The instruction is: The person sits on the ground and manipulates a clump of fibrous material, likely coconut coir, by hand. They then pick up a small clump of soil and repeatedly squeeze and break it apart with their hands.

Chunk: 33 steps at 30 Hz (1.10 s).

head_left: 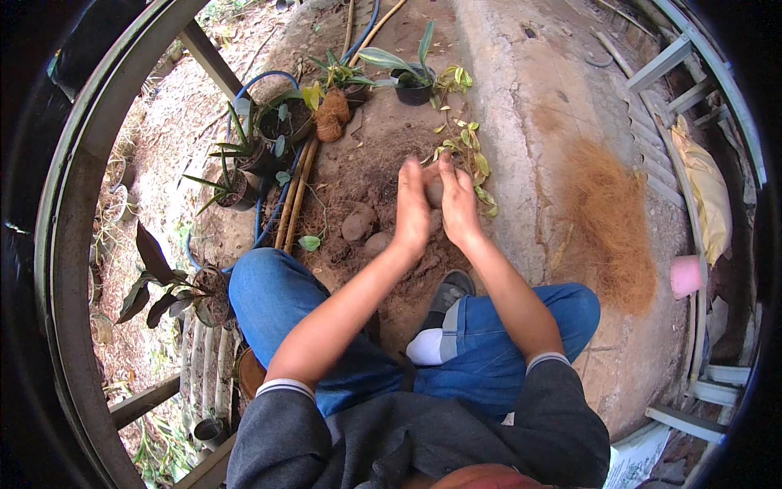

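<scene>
Two hands meet over a patch of dark soil spread on a concrete floor, and between them sits a brown ball of soil, pressed from both sides. The left hand cups the ball from the left with its fingers curled close around it; the right hand closes on it from the right, fingers bent over the top. The ball is held above the floor, just near a trailing plant with yellow-green leaves that lies on the right of the soil. Two more soil balls rest on the ground to the left of the hands, near the person's blue-jeaned knee. Farther off stand a black pot with a striped-leaf plant and a fibre-wrapped root ball. Bamboo sticks and a blue hose lie at the left edge of the soil. A heap of coconut fibre lies well apart on the right.
</scene>
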Motion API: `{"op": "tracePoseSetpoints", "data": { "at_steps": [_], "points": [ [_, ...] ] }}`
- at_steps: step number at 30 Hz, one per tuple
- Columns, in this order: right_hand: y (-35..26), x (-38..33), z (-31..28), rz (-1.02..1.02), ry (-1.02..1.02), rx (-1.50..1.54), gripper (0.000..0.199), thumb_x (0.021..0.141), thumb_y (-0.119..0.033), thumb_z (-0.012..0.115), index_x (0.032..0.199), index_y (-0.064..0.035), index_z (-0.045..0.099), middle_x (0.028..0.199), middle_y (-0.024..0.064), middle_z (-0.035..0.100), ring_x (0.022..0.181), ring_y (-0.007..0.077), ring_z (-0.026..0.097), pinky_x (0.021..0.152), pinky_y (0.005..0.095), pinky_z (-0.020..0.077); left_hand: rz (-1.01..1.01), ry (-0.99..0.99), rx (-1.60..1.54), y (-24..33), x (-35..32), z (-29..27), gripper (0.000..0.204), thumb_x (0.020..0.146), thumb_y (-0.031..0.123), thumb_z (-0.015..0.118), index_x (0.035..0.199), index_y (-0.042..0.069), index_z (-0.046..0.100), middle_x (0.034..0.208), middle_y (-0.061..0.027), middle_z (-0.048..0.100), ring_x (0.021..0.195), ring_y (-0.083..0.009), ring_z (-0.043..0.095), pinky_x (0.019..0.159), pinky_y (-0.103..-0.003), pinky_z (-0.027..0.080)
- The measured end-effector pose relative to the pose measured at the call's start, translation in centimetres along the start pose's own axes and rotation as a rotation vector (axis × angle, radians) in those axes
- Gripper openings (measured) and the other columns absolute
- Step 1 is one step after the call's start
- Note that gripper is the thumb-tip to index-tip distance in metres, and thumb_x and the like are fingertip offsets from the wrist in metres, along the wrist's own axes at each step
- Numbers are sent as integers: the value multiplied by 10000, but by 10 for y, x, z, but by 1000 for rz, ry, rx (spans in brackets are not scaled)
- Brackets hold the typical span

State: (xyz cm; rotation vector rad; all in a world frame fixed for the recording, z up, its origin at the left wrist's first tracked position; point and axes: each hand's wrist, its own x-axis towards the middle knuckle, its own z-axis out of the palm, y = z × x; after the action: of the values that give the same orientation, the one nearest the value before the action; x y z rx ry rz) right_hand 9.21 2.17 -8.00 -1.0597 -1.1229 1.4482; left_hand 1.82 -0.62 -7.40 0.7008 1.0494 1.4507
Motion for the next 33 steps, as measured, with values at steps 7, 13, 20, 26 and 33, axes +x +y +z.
{"op": "tracePoseSetpoints", "data": {
  "at_steps": [7, 13, 20, 26, 33],
  "points": [
    [-11, -5, 10, 316, -116, 732, 507, 928, -447, 367, 1102, -10, 558, 1087, 113, 590, 1064, 229, 528, 981, 356, 367, -99, 116, -105, 16, 2, -9, 908, 783, 758, 252, 1268, 0, 377, 1277, -162, 412, 1243, -274, 345, 1058, -391, 203],
    [8, 3, -30, 565, -817, 1058, 589, 905, -506, 395, 1302, -72, 414, 1266, 70, 495, 1230, 185, 398, 1002, 357, 352, 809, 16, 1205, 20, 14, -19, 1066, 660, 782, 424, 1363, -3, 264, 1428, -243, 171, 1340, -413, 101, 1050, -593, -8],
    [39, 25, -33, -27, -293, -338, 289, 935, -287, 485, 920, -17, 587, 793, 29, 600, 711, 106, 535, 670, 280, 444, 790, -75, 1530, 6, 6, -21, 1138, 564, 866, 384, 1380, 78, 297, 1467, -224, 31, 1353, -410, -46, 1016, -631, -46],
    [3, 4, -6, 66, -380, 193, 450, 924, -445, 425, 1099, -61, 579, 1081, 72, 561, 1047, 161, 491, 969, 342, 343, -360, -83, -232, -1, 14, -28, 1076, 686, 858, 151, 1405, 58, 98, 1399, -204, 252, 1302, -309, 258, 1056, -496, 186],
    [23, -7, 3, 293, -55, 574, 480, 907, -456, 455, 1012, -10, 600, 1173, 98, 502, 1116, 167, 440, 978, 367, 358, 319, 236, 807, -18, 18, -15, 886, 847, 632, 336, 1373, -33, 78, 1374, -250, 234, 1301, -381, 188, 1045, -514, 150]
  ]
}}
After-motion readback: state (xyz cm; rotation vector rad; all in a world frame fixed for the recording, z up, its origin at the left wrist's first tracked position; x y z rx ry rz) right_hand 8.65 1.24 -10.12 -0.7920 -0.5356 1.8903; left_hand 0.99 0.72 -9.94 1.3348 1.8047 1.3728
